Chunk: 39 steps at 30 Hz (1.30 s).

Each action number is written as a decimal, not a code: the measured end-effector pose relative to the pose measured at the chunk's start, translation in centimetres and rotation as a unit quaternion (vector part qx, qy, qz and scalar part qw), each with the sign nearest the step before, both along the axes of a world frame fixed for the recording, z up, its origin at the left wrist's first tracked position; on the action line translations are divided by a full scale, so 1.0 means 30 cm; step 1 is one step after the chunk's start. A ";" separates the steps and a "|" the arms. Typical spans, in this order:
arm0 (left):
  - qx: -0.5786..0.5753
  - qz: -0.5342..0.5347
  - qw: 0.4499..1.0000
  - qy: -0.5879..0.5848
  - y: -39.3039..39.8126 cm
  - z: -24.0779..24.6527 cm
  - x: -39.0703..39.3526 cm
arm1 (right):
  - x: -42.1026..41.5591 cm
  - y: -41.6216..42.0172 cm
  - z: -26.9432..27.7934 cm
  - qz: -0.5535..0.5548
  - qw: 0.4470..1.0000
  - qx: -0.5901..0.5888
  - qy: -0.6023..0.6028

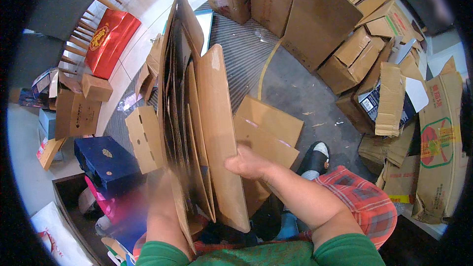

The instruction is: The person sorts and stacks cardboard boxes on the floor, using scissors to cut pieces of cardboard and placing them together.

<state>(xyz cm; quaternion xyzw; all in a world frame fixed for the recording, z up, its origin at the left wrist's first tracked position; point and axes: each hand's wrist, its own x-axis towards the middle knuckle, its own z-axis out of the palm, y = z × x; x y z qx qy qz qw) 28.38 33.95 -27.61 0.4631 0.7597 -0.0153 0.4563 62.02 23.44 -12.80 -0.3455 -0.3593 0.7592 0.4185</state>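
A large cardboard bundle (221, 133), with several flattened sheets inside its outer flaps, stands on edge in front of me. My right hand (245, 162) grips its right outer panel, the fingers hidden behind the edge. My left hand (162, 183) is blurred at the bundle's lower left side, and its fingers cannot be made out. A flattened cardboard piece (271, 122) lies on the floor just right of the bundle. Left of the bundle is a small light-brown carton (143, 138) with slots.
Opened cartons (317, 18) stand at the top right, and more boxes (349, 66) are piled to the right. A printed flattened carton (439, 147) is at the far right. At left are a red gift bag (112, 42), a navy box (111, 162) and a chair (63, 3).
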 end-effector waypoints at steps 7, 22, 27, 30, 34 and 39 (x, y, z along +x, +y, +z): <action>-0.008 0.000 1.000 -0.012 0.006 0.001 0.010 | 0.011 0.018 0.029 -0.020 0.997 0.057 -0.057; 0.057 -0.070 0.987 0.136 -0.027 -0.031 0.120 | -0.082 -0.023 -0.114 -0.070 0.986 0.006 -0.150; 0.244 -0.190 0.936 0.167 -0.165 0.077 0.366 | -0.001 -0.039 -0.383 -0.148 0.955 -0.139 -0.217; 0.131 -0.278 0.941 0.142 -0.288 0.096 0.537 | -0.010 -0.116 -0.492 -0.355 0.926 0.015 -0.124; 0.064 -0.393 0.895 0.203 -0.279 0.079 0.562 | 0.089 -0.222 -0.668 -0.267 0.922 -0.187 -0.207; 0.101 -0.421 0.882 0.188 -0.237 0.058 0.470 | 0.308 -0.307 -0.608 -0.486 0.706 -0.258 -0.446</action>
